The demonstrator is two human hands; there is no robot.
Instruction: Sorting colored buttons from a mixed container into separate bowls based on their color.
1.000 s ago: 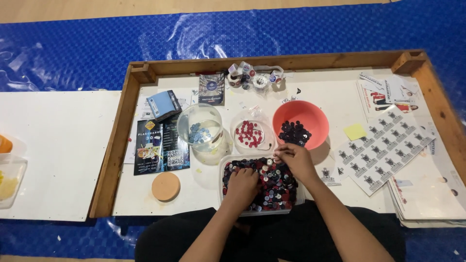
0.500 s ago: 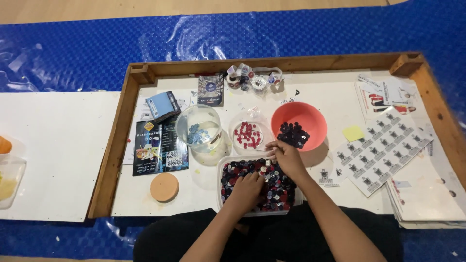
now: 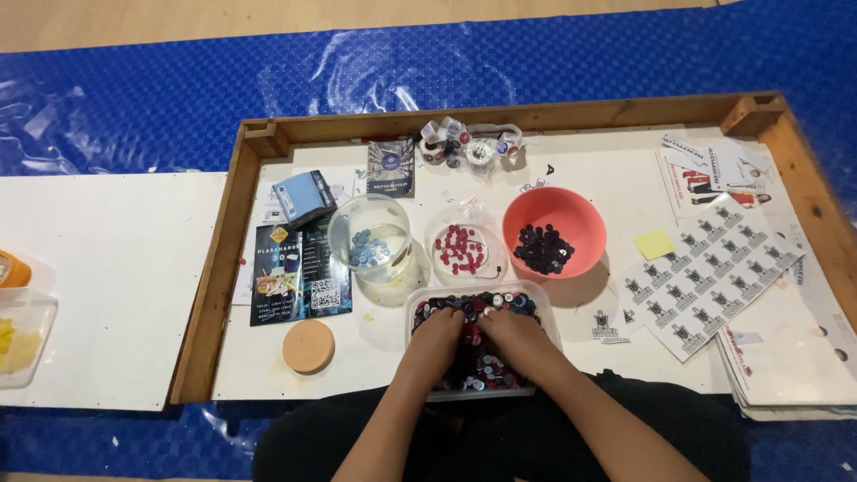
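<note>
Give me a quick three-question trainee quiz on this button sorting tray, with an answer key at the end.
1. True or false: both hands rest in the clear tub of mixed buttons.
2. Which container holds the red buttons? A. clear jar B. small clear dish C. coral bowl
3. What round thing lies left of the left hand?

Key: 1 true, right hand too. 2 B. 3 A cork lid.

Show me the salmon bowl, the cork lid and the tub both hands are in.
salmon bowl (image 3: 571,212), head view, bare inner wall at the top.
cork lid (image 3: 308,345), head view, centre of its top.
tub (image 3: 546,308), head view, right rim.
</note>
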